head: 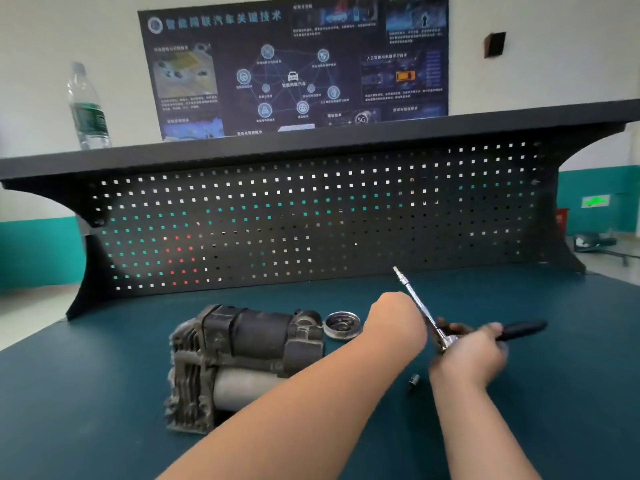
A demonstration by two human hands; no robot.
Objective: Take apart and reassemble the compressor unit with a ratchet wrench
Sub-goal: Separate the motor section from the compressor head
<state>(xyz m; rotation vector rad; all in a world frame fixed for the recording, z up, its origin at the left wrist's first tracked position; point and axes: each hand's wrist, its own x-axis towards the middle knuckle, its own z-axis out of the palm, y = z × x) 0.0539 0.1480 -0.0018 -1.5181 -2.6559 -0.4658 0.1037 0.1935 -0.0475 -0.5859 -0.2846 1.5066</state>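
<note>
Right hand [467, 358] motion-blurred; grip on ratchet wrench [446, 336] unclear.

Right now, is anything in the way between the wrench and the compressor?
Yes. The left forearm crosses between the ratchet wrench, held in both hands to the right, and the compressor. A round metal cover also lies beside the compressor's right end.

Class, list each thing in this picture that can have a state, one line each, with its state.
Compressor: lying on the bench, round cover off.
Round cover: loose beside the compressor.
Ratchet wrench: held off the bench, extension pointing up.
Small socket: loose on the bench.
Water bottle: upright, capped.
Left hand: grips the extension.
Right hand: grips the handle.
</note>
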